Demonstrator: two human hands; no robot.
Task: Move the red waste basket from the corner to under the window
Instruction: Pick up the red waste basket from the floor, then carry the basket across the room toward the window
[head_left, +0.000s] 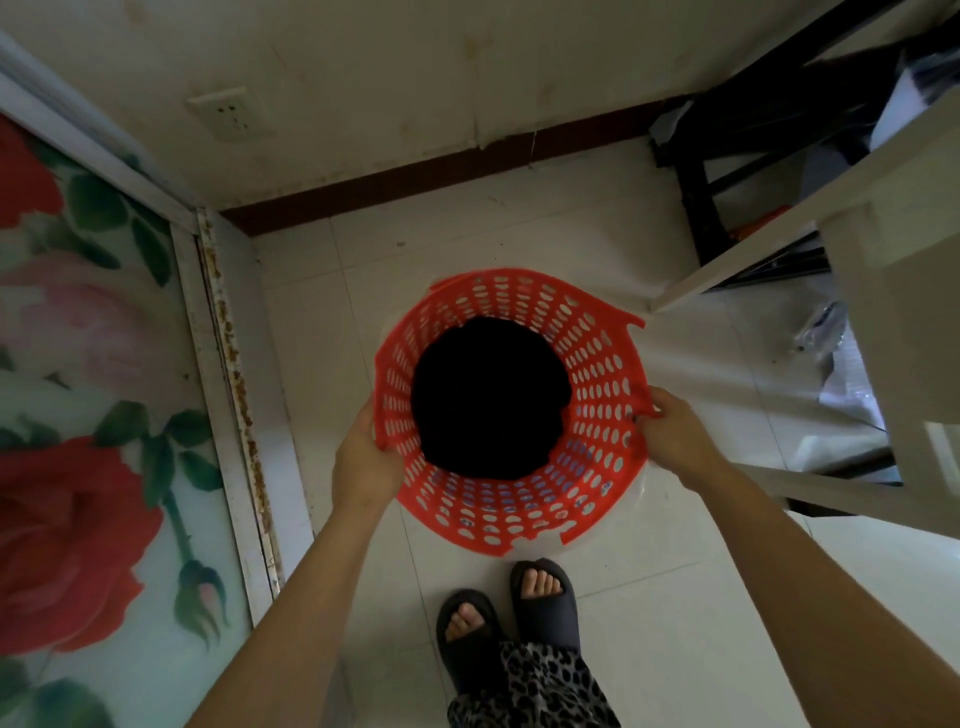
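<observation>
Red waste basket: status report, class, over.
Left hand and right hand grip opposite rims. Red waste basket near corner, black contents. White table leg close on right.

dim, soft daylight | pale sheen on floor tiles (691, 374) | wide-angle bending at edges | sharp centre

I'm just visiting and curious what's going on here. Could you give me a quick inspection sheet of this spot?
Surface: pale tiled floor, a few specks of dirt.
Job's things: red basket with holes and a chipped rim; something black inside.
Clutter: dark stool and bags at right.
Hands: left hand and right hand each grip the basket's rim on opposite sides.
Cables: nothing seen.
Surroundings: stained wall with a socket, brown skirting, a flowered glass panel at left, pale furniture at right; feet in dark slippers.
</observation>
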